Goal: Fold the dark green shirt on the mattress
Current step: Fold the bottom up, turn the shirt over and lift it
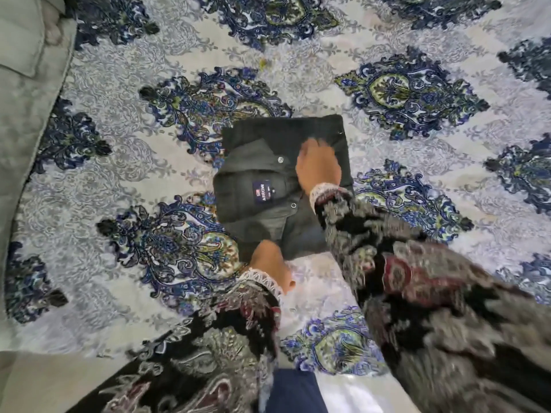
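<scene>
The dark green shirt (268, 174) lies folded into a compact rectangle in the middle of the mattress (119, 263), collar to the left with a blue brand label showing. My right hand (317, 165) rests flat on top of the shirt's right half, fingers pointing away from me. My left hand (269, 263) sits at the shirt's near edge, fingers tucked at or under the fabric; whether it grips the cloth is hidden. Both arms wear dark patterned sleeves with lace cuffs.
The mattress carries a sheet patterned in grey, white and blue medallions. A grey-green cushion or blanket (21, 40) lies along the left edge. A pale floor strip (44, 383) shows at the lower left.
</scene>
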